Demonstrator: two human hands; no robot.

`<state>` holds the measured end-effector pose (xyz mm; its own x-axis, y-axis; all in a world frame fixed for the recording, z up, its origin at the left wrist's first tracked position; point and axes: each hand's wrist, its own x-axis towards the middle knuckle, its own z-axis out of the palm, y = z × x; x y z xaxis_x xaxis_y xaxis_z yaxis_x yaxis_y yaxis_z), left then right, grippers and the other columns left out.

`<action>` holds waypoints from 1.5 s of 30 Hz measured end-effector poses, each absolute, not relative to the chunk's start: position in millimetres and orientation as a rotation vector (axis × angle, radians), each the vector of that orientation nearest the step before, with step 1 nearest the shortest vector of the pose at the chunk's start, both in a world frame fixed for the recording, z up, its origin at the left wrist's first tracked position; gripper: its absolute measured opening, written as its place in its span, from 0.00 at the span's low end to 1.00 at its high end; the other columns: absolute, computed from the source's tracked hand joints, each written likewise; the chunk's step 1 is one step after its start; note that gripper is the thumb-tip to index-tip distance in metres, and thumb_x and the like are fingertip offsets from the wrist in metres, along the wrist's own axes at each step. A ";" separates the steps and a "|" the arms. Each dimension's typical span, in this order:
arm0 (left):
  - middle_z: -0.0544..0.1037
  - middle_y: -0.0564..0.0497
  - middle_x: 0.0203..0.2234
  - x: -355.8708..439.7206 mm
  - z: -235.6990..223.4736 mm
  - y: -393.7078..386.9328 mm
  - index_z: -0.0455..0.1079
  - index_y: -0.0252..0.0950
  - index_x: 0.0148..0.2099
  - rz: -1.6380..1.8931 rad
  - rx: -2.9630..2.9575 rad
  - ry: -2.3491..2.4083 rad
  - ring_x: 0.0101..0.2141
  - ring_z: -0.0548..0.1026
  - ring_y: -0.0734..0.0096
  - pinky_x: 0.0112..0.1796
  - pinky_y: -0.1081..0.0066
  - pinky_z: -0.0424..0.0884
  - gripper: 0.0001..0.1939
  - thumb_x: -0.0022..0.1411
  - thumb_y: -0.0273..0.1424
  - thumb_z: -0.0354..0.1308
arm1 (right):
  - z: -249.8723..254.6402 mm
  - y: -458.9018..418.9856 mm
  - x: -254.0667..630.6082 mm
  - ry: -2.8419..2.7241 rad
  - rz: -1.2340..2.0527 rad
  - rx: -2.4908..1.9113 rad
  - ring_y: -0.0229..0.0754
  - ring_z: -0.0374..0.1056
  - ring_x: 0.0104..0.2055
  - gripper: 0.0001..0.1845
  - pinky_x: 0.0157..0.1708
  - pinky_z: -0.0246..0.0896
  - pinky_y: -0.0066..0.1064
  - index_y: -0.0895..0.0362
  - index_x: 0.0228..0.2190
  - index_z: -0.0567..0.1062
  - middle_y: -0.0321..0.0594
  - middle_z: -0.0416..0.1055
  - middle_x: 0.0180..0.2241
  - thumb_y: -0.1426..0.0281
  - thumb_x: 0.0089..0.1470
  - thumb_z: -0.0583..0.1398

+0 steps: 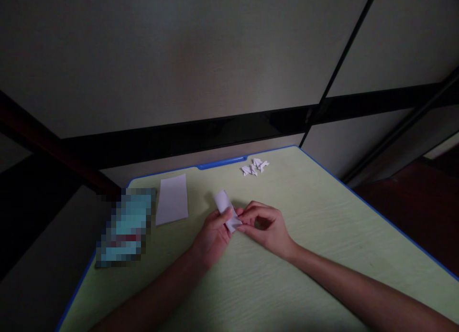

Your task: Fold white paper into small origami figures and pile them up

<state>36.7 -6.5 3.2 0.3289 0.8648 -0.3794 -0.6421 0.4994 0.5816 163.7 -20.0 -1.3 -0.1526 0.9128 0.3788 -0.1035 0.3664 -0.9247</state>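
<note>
A narrow strip of folded white paper [223, 201] is held above the middle of the table, tilted with its top toward the left. My left hand [214, 231] is closed on it, the thumb pressed across its face and the fingers behind. At the paper's lower right corner, my right hand [267, 226] pinches the edge between thumb and index finger. The fold under the right fingertips is partly hidden.
A stack of white paper [172, 199] lies on the light green table [322, 236], beside a blurred blue-green item [131, 222]. Several small folded paper pieces [255, 166] sit near the back edge, right of a blue groove [223, 163]. Cabinet panels [190, 59] stand behind.
</note>
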 end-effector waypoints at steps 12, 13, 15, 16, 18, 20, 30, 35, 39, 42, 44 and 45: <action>0.75 0.50 0.18 37.6 8.7 -17.6 0.70 0.28 0.31 0.814 0.857 0.911 0.20 0.68 0.76 0.23 0.78 0.60 0.11 0.42 0.29 0.60 | -9.0 -11.0 165.3 -1.088 1.459 -0.926 0.28 0.51 0.15 0.11 0.14 0.44 0.21 0.61 0.17 0.67 0.29 0.56 0.13 0.66 0.41 0.59; 0.75 0.50 0.18 38.4 9.3 -18.3 0.70 0.28 0.31 0.814 0.863 0.916 0.20 0.68 0.77 0.23 0.78 0.60 0.11 0.42 0.29 0.60 | -8.3 -12.0 164.4 -1.086 1.449 -0.932 0.27 0.51 0.14 0.12 0.14 0.44 0.21 0.61 0.17 0.66 0.29 0.56 0.13 0.66 0.40 0.60; 0.75 0.50 0.18 39.4 10.5 -18.8 0.70 0.27 0.30 0.818 0.878 0.935 0.20 0.68 0.77 0.22 0.78 0.59 0.12 0.42 0.30 0.60 | -7.0 -13.5 163.1 -1.090 1.421 -0.951 0.27 0.50 0.14 0.12 0.14 0.43 0.21 0.61 0.16 0.66 0.29 0.56 0.13 0.66 0.40 0.60; 0.75 0.50 0.18 39.6 10.9 -18.7 0.70 0.27 0.30 0.822 0.888 0.948 0.19 0.67 0.77 0.22 0.78 0.59 0.12 0.42 0.30 0.60 | -6.6 -13.8 162.7 -1.097 1.412 -0.962 0.27 0.50 0.14 0.12 0.14 0.43 0.21 0.61 0.16 0.66 0.29 0.56 0.13 0.66 0.40 0.60; 0.74 0.50 0.18 39.6 11.6 -18.4 0.70 0.27 0.30 0.832 0.914 0.972 0.19 0.67 0.77 0.21 0.78 0.58 0.12 0.42 0.31 0.59 | -6.8 -14.0 162.7 -1.129 1.406 -0.975 0.28 0.50 0.15 0.12 0.15 0.42 0.22 0.61 0.17 0.65 0.29 0.57 0.13 0.65 0.41 0.59; 0.74 0.50 0.18 39.6 12.0 -18.2 0.70 0.27 0.30 0.848 0.945 0.974 0.19 0.66 0.77 0.21 0.78 0.58 0.13 0.42 0.32 0.59 | -7.7 -13.7 163.2 -1.181 1.395 -0.978 0.28 0.50 0.16 0.12 0.16 0.43 0.22 0.60 0.18 0.64 0.29 0.57 0.13 0.65 0.43 0.58; 0.74 0.50 0.21 39.7 8.2 -17.9 0.61 0.29 0.38 0.934 0.967 0.923 0.21 0.70 0.74 0.23 0.76 0.62 0.20 0.42 0.30 0.60 | -5.2 -12.0 167.8 -1.327 1.392 -0.934 0.30 0.52 0.19 0.13 0.20 0.45 0.24 0.60 0.17 0.63 0.31 0.56 0.17 0.64 0.42 0.58; 0.73 0.50 0.19 37.4 10.0 -15.8 0.63 0.28 0.36 0.846 0.999 0.950 0.21 0.70 0.73 0.23 0.76 0.63 0.17 0.42 0.31 0.59 | -5.3 -13.5 168.8 -1.336 1.404 -0.949 0.31 0.52 0.19 0.14 0.20 0.45 0.25 0.59 0.17 0.62 0.30 0.56 0.16 0.63 0.43 0.57; 0.73 0.49 0.21 34.0 11.1 -12.6 0.67 0.29 0.29 0.751 1.021 1.022 0.24 0.70 0.71 0.25 0.74 0.64 0.12 0.42 0.33 0.59 | -8.6 -12.6 171.5 -1.305 1.342 -0.970 0.32 0.52 0.20 0.14 0.21 0.45 0.25 0.58 0.17 0.61 0.31 0.55 0.17 0.63 0.45 0.56; 0.73 0.50 0.19 31.5 10.5 -10.3 0.69 0.30 0.25 0.721 1.058 1.107 0.23 0.69 0.72 0.25 0.74 0.65 0.11 0.42 0.35 0.58 | -10.5 -11.3 173.5 -1.283 1.294 -1.012 0.33 0.51 0.21 0.13 0.21 0.44 0.25 0.58 0.17 0.61 0.31 0.54 0.18 0.64 0.44 0.57; 0.72 0.51 0.17 30.4 9.8 -9.3 0.69 0.30 0.23 0.735 1.119 1.116 0.22 0.68 0.73 0.24 0.75 0.63 0.11 0.43 0.35 0.57 | -10.2 -11.2 173.9 -1.298 1.267 -1.030 0.33 0.51 0.22 0.13 0.21 0.44 0.25 0.58 0.17 0.61 0.31 0.54 0.18 0.65 0.43 0.57; 0.71 0.51 0.16 30.1 9.4 -9.0 0.69 0.30 0.21 0.750 1.159 1.116 0.21 0.67 0.74 0.22 0.76 0.62 0.10 0.43 0.34 0.57 | -9.7 -11.5 173.7 -1.311 1.255 -1.032 0.33 0.51 0.22 0.13 0.21 0.44 0.25 0.58 0.17 0.61 0.31 0.54 0.19 0.65 0.43 0.57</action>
